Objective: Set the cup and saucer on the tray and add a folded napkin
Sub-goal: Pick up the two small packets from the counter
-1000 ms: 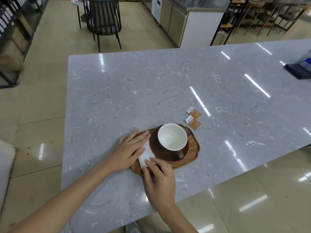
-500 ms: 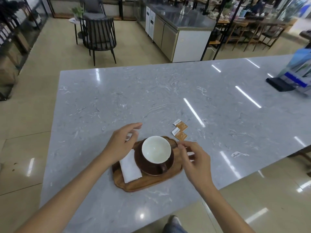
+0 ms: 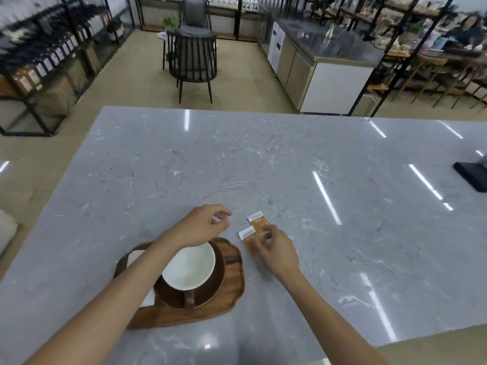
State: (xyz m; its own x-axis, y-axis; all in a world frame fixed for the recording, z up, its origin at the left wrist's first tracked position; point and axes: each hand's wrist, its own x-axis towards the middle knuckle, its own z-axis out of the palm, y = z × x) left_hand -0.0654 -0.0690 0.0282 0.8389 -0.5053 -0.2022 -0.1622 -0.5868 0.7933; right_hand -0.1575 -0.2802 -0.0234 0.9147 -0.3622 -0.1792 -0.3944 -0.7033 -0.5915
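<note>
A wooden tray [image 3: 232, 299] lies near the front edge of the grey marble table. On it a brown saucer [image 3: 214, 285] carries a cup [image 3: 188, 270], white inside, its brown handle toward me. The folded white napkin [image 3: 135, 255] lies on the tray's left side, mostly hidden under my left forearm. My left hand [image 3: 204, 225] hovers past the tray's far rim, fingers loosely curled and holding nothing. My right hand [image 3: 272, 248] is on the table right of the tray, its fingertips pinching the nearer of two orange-and-white sugar packets [image 3: 246, 235]; the other packet [image 3: 257, 220] lies just beyond.
A black stand [image 3: 471, 175] sits at the table's right edge. Bare marble [image 3: 263, 159] stretches behind and to the right of the tray. A dark chair [image 3: 193, 59] and a steel counter [image 3: 324, 64] stand on the floor beyond the table.
My right hand left the tray's right rim and went to the sugar packets. My left hand lifted off the napkin and moved right, past the cup. The camera tilted up.
</note>
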